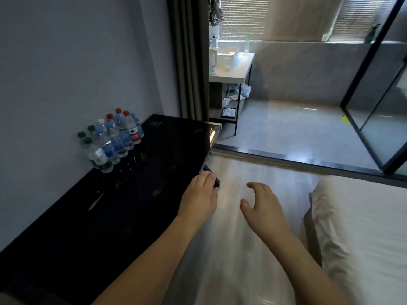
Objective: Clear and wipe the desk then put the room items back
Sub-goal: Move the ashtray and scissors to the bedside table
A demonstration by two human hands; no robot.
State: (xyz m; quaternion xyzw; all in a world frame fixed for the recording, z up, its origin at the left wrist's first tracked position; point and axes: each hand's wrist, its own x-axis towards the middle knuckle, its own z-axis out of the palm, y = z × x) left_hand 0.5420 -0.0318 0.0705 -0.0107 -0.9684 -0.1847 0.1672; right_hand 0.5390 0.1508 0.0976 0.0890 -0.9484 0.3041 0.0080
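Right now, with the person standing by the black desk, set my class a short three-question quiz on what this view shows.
1. True or false: the water bottles stand against the wall on the black desk.
2. Which hand grips the small dark object at the desk's edge? A) left B) right
3. What lies at lower right?

Key
1. True.
2. A: left hand; the right hand hangs open and empty.
3. A white bed.

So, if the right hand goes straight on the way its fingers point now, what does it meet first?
Nothing close, it seems. The right hand is open over bare floor, fingers pointing forward and slightly left. Next in that line is probably the dark threshold strip, though depth is unclear.
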